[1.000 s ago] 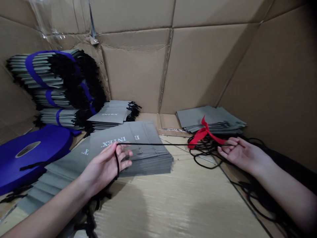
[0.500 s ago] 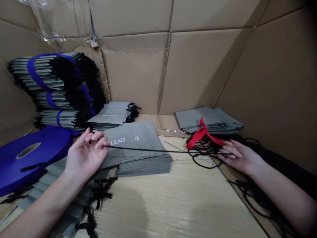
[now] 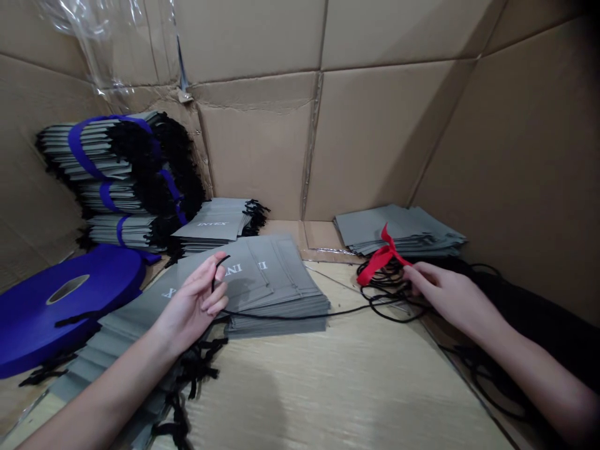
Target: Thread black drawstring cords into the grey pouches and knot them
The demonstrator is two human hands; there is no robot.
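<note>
My left hand (image 3: pixel 199 300) is closed on a black cord (image 3: pixel 300 317), whose short end sticks up past the fingertips. From that hand the cord runs slack to the right, across the front of a stack of grey fabric pouches (image 3: pixel 281 312) with white lettering, into a loose bundle of black cords. A red ribbon (image 3: pixel 379 262) is tied round this bundle. At the ribbon's right tail, my right hand (image 3: pixel 434 284) is closed, thumb and fingers pinching it; the fingertips are partly hidden.
A blue ribbon roll (image 3: pixel 103 275) lies at left, below strapped pouch bundles (image 3: pixel 107 162). Corded pouches (image 3: pixel 210 222) stand behind the middle stack, and more grey pieces (image 3: pixel 398 228) lie at the back right. Cardboard walls (image 3: pixel 262 144) enclose the wooden tabletop (image 3: pixel 337 387).
My left hand has moved right and lower, and the cord, taut before, now sags. My right hand has turned over and moved in against the red ribbon. The view has shifted slightly.
</note>
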